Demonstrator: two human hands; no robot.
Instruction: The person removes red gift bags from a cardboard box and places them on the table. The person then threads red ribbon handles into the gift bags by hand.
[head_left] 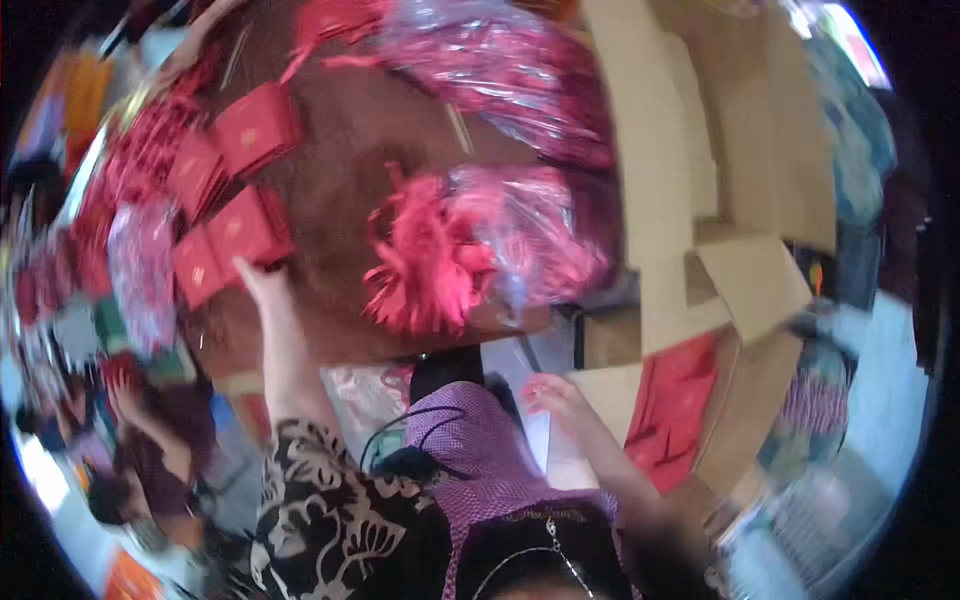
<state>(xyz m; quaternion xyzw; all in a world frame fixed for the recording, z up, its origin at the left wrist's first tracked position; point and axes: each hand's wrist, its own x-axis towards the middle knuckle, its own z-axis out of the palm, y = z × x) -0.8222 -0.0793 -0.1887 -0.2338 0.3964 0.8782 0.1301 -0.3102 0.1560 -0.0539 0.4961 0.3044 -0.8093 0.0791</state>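
Observation:
My left hand [262, 282] reaches over the brown table to the near edge of a stack of flat red packets [242, 228] with small gold marks. It touches or nearly touches them; blur hides whether its fingers grip. Another red stack [258, 130] lies just beyond. My right hand [560, 396] is low, beside my lap and below the table edge, its fingers smeared by motion. I cannot make out anything in it. Between the hands, on the table, a tangled heap of red strips [430, 265] spills beside a clear plastic bag [535, 235] of red goods.
A larger plastic-wrapped red bundle [500, 80] lies at the table's far side. An open cardboard box [665, 200] stands on the right, with red pieces [672, 405] at its near end. Another person's hand [122, 390] and arm show at the lower left.

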